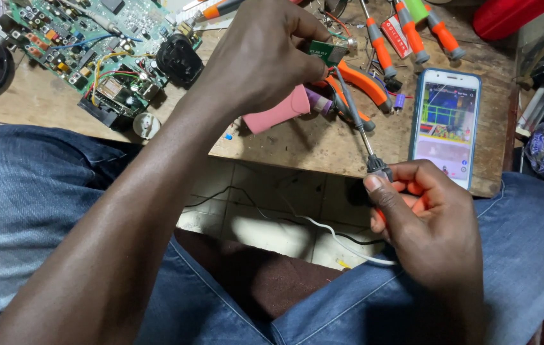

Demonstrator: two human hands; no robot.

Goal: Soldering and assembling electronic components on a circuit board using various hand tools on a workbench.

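A worn wooden table (297, 137) lies far of the person's knees. Left hand (259, 57), fingers pinched together on a small green board (326, 51), holds it above the table. Right hand (428, 220), near right, grips a screwdriver (356, 115) whose tip meets the board. A phone (444, 124) lies right; a large circuit board (90, 51) far left.

Big circuit board (93, 51) sits far left on the worktop (42, 102), phone (445, 121) far right near the edge. Pliers (361, 86) lie between them, with screwdrivers (406, 35) lined up behind. Glue gun (278, 112) is just left of the pliers.
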